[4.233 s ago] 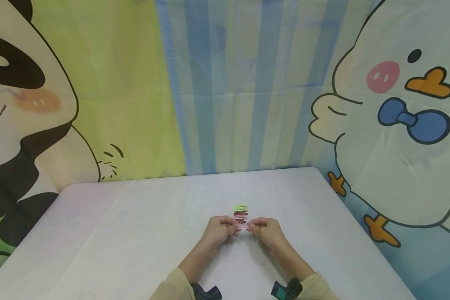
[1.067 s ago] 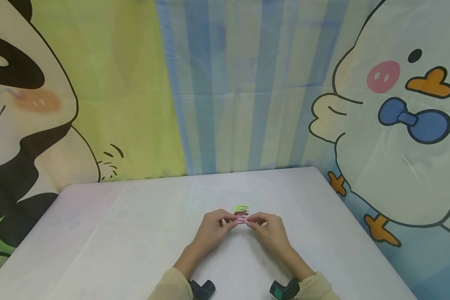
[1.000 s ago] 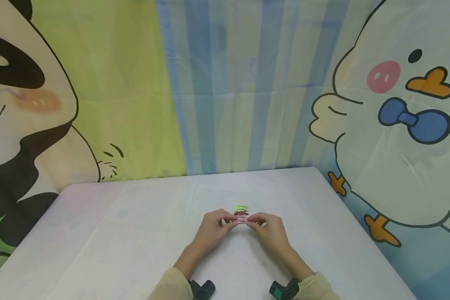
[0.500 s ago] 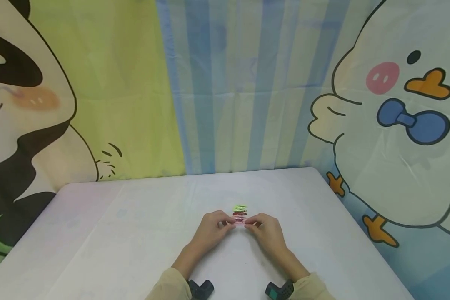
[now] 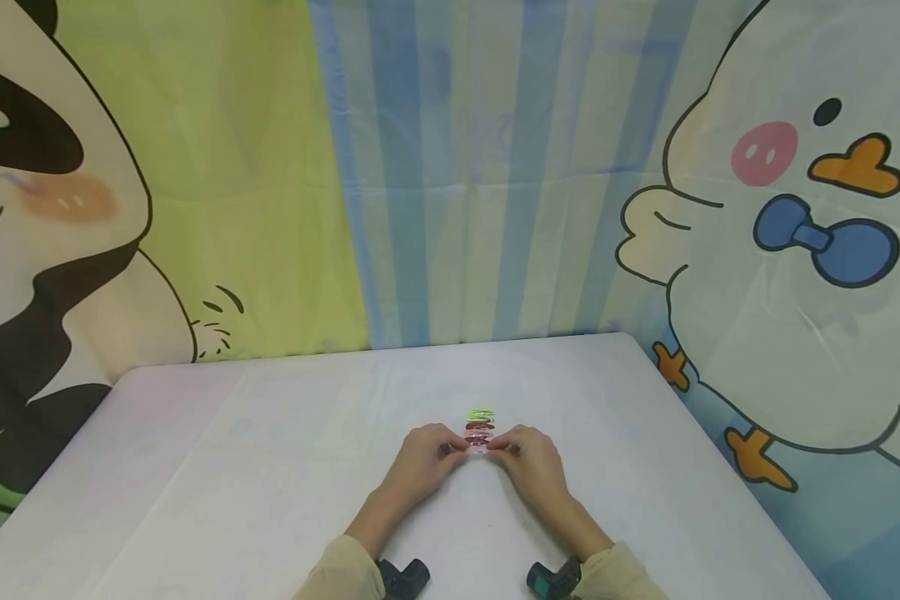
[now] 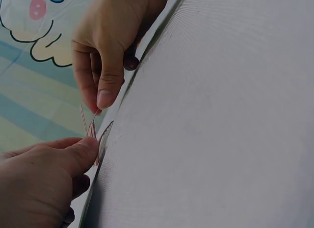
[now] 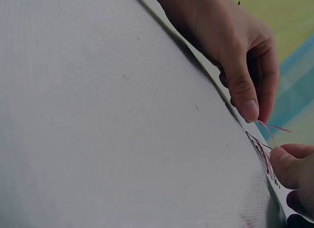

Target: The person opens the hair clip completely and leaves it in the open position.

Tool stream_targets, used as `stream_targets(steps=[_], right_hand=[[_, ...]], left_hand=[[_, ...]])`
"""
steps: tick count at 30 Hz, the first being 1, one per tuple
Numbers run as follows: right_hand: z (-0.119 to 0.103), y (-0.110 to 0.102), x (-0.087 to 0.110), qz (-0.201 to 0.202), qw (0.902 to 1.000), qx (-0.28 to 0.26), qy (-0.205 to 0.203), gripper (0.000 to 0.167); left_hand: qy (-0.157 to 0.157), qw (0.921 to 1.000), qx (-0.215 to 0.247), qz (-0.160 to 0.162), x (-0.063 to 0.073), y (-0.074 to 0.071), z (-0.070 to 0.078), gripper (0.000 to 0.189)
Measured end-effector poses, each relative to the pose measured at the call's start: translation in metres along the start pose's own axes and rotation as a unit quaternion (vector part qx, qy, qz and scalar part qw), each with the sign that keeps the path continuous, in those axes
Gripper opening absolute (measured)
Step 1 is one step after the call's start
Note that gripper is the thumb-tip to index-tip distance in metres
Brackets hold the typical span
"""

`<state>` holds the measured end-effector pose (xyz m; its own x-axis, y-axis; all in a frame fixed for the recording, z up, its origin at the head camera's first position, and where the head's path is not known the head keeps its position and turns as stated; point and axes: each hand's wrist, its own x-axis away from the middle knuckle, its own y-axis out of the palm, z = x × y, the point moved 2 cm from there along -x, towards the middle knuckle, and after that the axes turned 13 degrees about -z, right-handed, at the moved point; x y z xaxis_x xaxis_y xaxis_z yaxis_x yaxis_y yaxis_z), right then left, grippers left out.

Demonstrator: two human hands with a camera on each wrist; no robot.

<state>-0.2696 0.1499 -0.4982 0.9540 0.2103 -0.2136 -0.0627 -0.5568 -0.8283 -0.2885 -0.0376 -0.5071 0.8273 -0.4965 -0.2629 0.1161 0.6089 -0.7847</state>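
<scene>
At the middle of the table lies a short stack-like row of thin, wire-like pieces: bright green ones point(image 5: 481, 415) farthest away, then dark red ones point(image 5: 479, 426), with pink among them nearer the hands. Their exact kind is too small to tell. My left hand point(image 5: 422, 460) and right hand point(image 5: 532, 464) pinch opposite ends of a thin pink wire-like piece point(image 5: 477, 450) at the row's near end. In the left wrist view, slender pink strands point(image 6: 92, 125) show between both thumbs and fingertips. Loose reddish strands point(image 7: 265, 157) lie below the hands in the right wrist view.
A white table point(image 5: 270, 492) extends on both sides of the hands and in front of them. Behind it hangs a striped curtain point(image 5: 472, 183), with a panda print at left and a duck print at right. Dark devices sit on both wrists.
Over the last second both hands have drawn slightly toward the body, still pinching a pink piece. More dark red shows in the row behind it than a second ago.
</scene>
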Motion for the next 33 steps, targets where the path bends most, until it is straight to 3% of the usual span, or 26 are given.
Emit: stream_targets(steps=[6, 15, 22, 33], right_hand=[[0.0003, 0.0014, -0.0011, -0.002, 1.0, 0.007, 0.006, 0.009], [0.0007, 0.0026, -0.003, -0.012, 0.9997, 0.014, 0.019, 0.008], [0.002, 0.0042, -0.0044, -0.011, 0.9996, 0.009, 0.023, 0.009], [0.0036, 0.002, -0.0059, -0.041, 0.9982, -0.009, 0.042, 0.007]], left_hand=[[-0.033, 0.9992, -0.014, -0.019, 0.0, 0.0023, 0.0, 0.01], [-0.053, 0.9974, -0.031, -0.039, -0.0018, 0.0042, 0.0006, 0.009], [-0.052, 0.9952, -0.073, -0.04, -0.0037, 0.0036, 0.0036, 0.01], [-0.056, 0.9963, -0.055, -0.034, -0.0052, 0.0052, 0.0032, 0.01]])
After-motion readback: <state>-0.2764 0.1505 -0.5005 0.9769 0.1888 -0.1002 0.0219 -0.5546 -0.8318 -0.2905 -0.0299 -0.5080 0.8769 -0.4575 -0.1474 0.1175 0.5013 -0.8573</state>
